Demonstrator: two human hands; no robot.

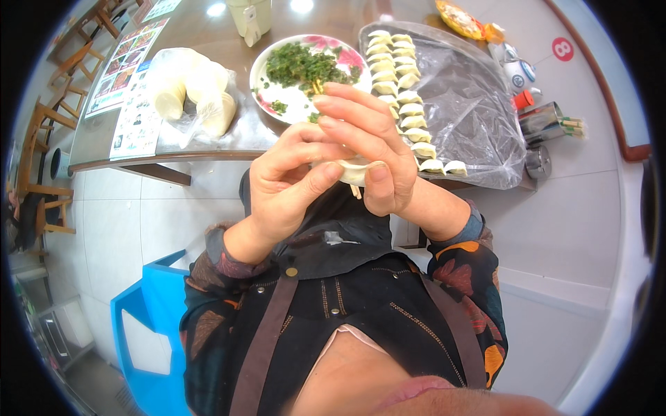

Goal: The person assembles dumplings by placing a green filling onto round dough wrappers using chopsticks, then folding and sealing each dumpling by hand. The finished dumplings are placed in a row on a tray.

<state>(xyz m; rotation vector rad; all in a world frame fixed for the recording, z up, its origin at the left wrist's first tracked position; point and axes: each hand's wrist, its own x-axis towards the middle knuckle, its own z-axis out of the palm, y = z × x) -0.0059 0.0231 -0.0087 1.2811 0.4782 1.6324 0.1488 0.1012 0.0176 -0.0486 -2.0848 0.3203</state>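
Observation:
Between my left hand (291,182) and my right hand (377,151), a dumpling (355,172) is pinched by the fingertips and thumbs, in front of the table's edge. A pair of chopsticks shows partly by my right hand, its ends below the dumpling. Behind my fingers stands a floral plate (259,99) of chopped green filling (299,65). To its right, folded dumplings (384,75) lie in rows on a plastic-covered tray (468,114). Stacks of round dumpling wrappers (216,112) sit in a clear plastic bag at the left.
A pale green container (248,18) stands behind the plate. Printed sheets (125,78) lie at the table's left. Past the tray are a teapot (515,70), a metal holder of chopsticks (541,122) and an orange dish (460,21). A blue chair (151,312) stands at lower left.

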